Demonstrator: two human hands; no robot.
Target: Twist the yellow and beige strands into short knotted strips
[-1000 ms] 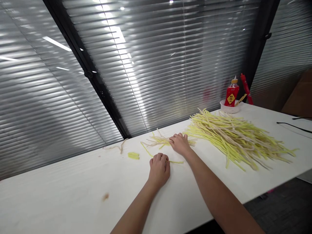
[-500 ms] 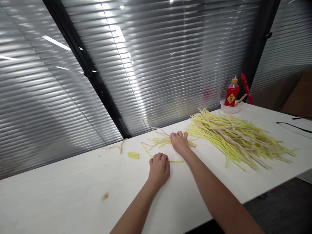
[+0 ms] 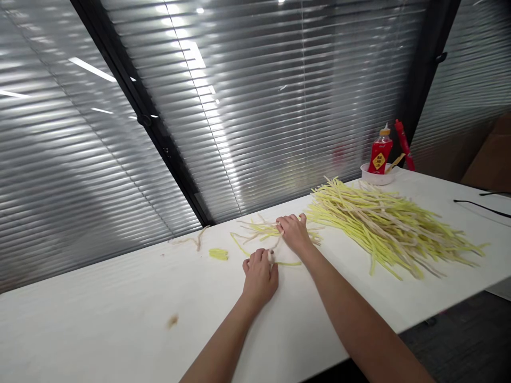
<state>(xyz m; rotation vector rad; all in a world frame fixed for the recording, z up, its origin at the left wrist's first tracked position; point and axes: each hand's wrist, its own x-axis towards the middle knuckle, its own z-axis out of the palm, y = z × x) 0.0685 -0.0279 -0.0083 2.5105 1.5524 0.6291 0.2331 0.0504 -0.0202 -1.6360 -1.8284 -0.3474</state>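
Working apart, left hand (image 3: 259,275) curled at a pale strand (image 3: 271,257), newly showing by its fingers since the earlier frame; right hand (image 3: 293,233) bent over loose strands (image 3: 262,230). Couldn't tell either grip. Short yellow strips (image 3: 218,254) lay left, big strand heap (image 3: 391,223) right, both unmoved on tabletop (image 3: 120,319).

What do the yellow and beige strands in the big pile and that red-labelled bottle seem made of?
Strands: perhaps soft fabric or fuzzy cord; they look matte and bend loosely. Bottle: probably smooth plastic; its shoulder looks clear above the red label.
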